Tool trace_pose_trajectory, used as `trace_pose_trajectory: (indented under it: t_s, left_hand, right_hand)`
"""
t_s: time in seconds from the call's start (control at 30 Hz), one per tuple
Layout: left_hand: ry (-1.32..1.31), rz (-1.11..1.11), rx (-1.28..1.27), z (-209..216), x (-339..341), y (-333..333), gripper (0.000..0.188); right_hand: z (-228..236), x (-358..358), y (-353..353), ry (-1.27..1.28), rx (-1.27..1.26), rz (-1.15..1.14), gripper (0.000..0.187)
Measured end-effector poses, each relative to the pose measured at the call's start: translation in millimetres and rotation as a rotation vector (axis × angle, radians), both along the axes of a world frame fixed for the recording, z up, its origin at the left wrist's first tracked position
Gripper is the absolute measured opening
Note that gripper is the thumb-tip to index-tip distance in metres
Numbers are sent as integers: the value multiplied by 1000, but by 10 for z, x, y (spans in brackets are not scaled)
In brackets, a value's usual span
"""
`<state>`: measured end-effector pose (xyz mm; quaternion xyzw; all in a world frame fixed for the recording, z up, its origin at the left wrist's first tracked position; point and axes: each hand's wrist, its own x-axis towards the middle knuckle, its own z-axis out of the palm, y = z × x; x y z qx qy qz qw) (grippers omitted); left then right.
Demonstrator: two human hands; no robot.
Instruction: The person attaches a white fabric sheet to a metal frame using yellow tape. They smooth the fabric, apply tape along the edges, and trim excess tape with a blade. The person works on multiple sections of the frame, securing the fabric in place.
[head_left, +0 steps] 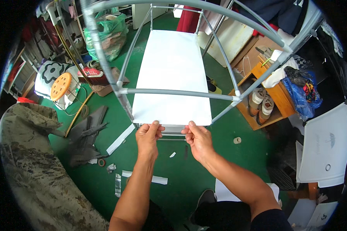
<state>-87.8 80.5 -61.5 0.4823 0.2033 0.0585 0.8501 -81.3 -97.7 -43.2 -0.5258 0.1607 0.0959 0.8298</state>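
A white rectangular panel [171, 63] lies inside a grey tubular frame [181, 93], its long side running away from me. Both hands pinch the panel's near edge, thumbs on top. My left hand [147, 138] is closed on it near the left corner, and my right hand [198, 139] is closed on it toward the right corner. One grey crossbar passes over the panel, above and beyond my fingers. Below the near edge, parts of thin lower bars show between my hands. The fingertips under the panel are hidden.
On the right stands a wooden cabinet [254, 122] with shoes [264, 107]; a blue bag [302, 96] hangs beside it. A camouflage-covered thing [31, 154] fills the lower left. Paper strips [120, 139] and a tape roll [101, 162] lie on the green floor. A green bag [108, 36] stands behind.
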Motion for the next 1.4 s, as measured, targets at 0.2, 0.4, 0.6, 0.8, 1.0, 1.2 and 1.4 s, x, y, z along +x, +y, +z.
trace_pose_trajectory:
  t_s: [0.2, 0.4, 0.6, 0.8, 1.0, 1.2, 1.4]
  left_hand:
    - [-63, 126, -15, -53, 16, -203, 16]
    - [-31, 150, -20, -18, 33, -370, 13]
    - [-59, 165, 1, -60, -30, -347, 11]
    - [-120, 233, 114, -154, 19, -395, 15]
    - [-232, 97, 57, -388, 152, -313, 18]
    - [-202, -46, 198, -340, 121, -82, 22]
    - [-102, -386, 435, -215, 108, 272, 21]
  right_hand:
    - [-152, 81, -164, -98, 9, 84, 29]
    - [-355, 172, -332, -289, 22, 142, 30]
    - [-394, 201, -302, -399, 52, 145, 30]
    - [-426, 280, -397, -545, -140, 186, 27]
    - [-429, 357, -503, -519, -288, 217, 28]
    - [-444, 364, -513, -469, -242, 375, 24]
    - [-1283, 166, -664, -502, -835, 784, 20]
